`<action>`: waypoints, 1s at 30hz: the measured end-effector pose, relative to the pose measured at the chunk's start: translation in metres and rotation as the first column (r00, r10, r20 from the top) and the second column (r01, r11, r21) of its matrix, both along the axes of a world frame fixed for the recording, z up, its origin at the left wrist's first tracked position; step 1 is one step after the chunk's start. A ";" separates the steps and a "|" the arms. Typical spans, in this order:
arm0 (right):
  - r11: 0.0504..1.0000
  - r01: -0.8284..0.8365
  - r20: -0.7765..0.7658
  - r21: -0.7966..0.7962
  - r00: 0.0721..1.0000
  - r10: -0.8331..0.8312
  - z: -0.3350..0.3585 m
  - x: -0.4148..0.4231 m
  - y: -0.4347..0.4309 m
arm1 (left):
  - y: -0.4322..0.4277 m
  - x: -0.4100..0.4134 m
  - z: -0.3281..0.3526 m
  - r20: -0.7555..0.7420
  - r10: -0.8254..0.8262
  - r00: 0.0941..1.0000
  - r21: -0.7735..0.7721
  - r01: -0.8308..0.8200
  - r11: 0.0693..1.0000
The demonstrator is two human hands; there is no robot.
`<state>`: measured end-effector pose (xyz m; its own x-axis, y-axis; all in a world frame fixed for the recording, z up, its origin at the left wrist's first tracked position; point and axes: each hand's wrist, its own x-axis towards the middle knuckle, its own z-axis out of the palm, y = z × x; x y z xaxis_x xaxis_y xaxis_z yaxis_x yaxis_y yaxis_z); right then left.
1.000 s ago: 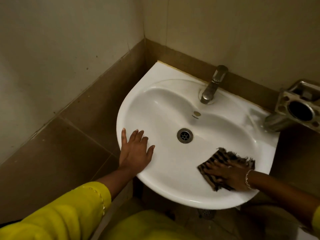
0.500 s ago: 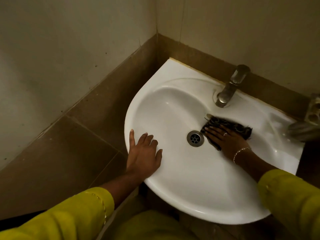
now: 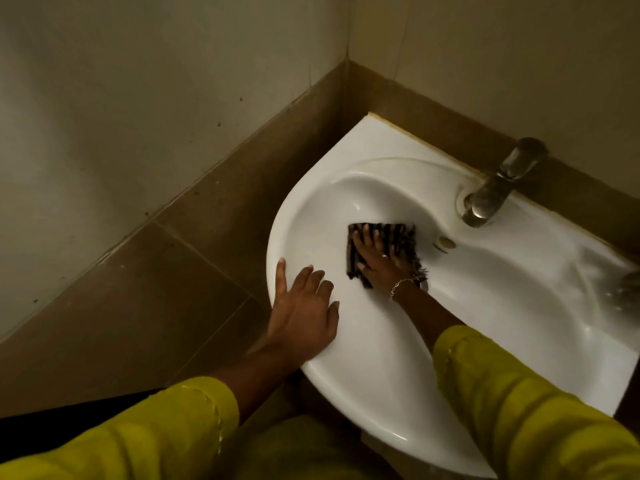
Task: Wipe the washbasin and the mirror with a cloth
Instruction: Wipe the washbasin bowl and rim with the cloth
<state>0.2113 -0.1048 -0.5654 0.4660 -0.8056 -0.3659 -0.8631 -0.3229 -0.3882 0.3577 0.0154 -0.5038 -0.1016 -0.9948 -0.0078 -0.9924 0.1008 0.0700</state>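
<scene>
A white corner washbasin (image 3: 519, 306) fills the right half of the view. My right hand (image 3: 379, 263) presses flat, fingers spread, on a dark striped cloth (image 3: 398, 237) against the basin's left inner wall. The drain is hidden under hand and cloth. My left hand (image 3: 304, 313) rests flat on the basin's left rim, fingers apart, holding nothing. No mirror is in view.
A metal tap (image 3: 498, 185) stands at the back of the basin, with the overflow hole (image 3: 446, 242) below it. Brown tiles (image 3: 173, 271) and pale walls meet in the corner behind. A blurred metal fitting (image 3: 628, 285) shows at the right edge.
My right hand has swept the cloth from the basin's front right, past the drain, to the left inner wall. The view has shifted left. My left hand has stayed on the rim.
</scene>
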 end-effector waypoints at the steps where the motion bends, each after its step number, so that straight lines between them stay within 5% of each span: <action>1: 0.998 -0.003 0.101 0.057 0.995 -0.003 0.000 0.004 0.003 | 0.000 0.000 0.000 -0.001 0.003 1.000 0.004 -0.003 1.000; 5: 0.984 -0.057 0.471 0.171 0.882 -0.030 0.001 0.017 0.024 | 0.000 -0.001 0.000 -0.053 0.025 0.998 -0.015 -0.026 1.000; 9: 0.958 -0.093 0.574 0.269 0.815 -0.082 0.007 0.023 0.047 | -0.001 -0.003 0.003 -0.102 0.038 0.994 -0.044 -0.042 0.998; 20: 0.910 -0.230 0.479 0.344 0.877 0.040 0.014 -0.033 0.105 | 0.000 -0.001 -0.001 -0.082 0.061 0.995 -0.038 -0.064 0.997; 26: 0.914 -0.230 0.251 0.334 0.957 0.149 0.024 -0.089 0.121 | 0.000 -0.002 0.000 -0.114 0.064 0.991 -0.054 -0.071 0.996; 30: 0.937 -0.177 -0.059 0.302 0.977 0.203 0.035 -0.129 0.123 | 0.001 -0.002 -0.001 -0.122 0.058 0.991 -0.058 -0.066 0.996</action>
